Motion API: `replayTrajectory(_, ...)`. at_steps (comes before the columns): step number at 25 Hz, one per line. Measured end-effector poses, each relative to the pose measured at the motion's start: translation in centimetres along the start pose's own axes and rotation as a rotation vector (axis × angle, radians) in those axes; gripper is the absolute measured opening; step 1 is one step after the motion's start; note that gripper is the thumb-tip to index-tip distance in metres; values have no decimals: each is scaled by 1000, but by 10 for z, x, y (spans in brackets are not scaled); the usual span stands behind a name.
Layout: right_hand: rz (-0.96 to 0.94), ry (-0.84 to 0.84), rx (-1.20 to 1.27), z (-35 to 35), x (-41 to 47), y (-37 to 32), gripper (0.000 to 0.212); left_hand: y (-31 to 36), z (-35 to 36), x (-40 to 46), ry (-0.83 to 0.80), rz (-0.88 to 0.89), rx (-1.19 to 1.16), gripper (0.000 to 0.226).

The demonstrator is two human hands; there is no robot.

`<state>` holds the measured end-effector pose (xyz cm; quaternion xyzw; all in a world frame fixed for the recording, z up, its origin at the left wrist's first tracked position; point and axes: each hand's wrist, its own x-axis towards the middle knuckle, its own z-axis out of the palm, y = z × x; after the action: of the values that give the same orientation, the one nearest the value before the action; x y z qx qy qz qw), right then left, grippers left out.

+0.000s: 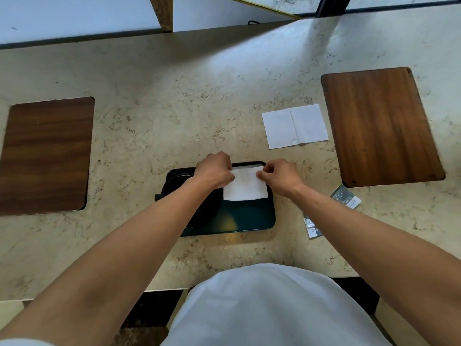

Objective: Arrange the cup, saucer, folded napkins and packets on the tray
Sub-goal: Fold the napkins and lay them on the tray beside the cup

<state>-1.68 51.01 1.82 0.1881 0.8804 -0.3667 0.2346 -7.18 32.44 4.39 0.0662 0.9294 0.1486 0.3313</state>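
Observation:
A dark tray [249, 221] lies on the marble counter in front of me. A white folded napkin [245, 188] lies on its far right part. My left hand [214, 172] pinches the napkin's left edge and my right hand [279, 176] pinches its right edge. A dark saucer and cup [174, 181] sit on the tray's left side, largely hidden under my left forearm. A second white napkin [294, 126] lies unfolded on the counter to the far right. Packets [345, 197] lie right of the tray, with smaller ones [311, 227] partly under my right forearm.
Two wooden boards rest on the counter, one at the left [47, 156] and one at the right [379, 126]. The counter's near edge [162, 288] runs just in front of my body. A wall and wooden post [163, 13] stand behind.

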Motion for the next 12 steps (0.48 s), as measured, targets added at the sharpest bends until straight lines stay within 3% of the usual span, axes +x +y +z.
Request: replayTrajectory(12, -9, 29, 47, -3, 1, 3, 20, -7, -6, 3, 39, -8, -88, 32)
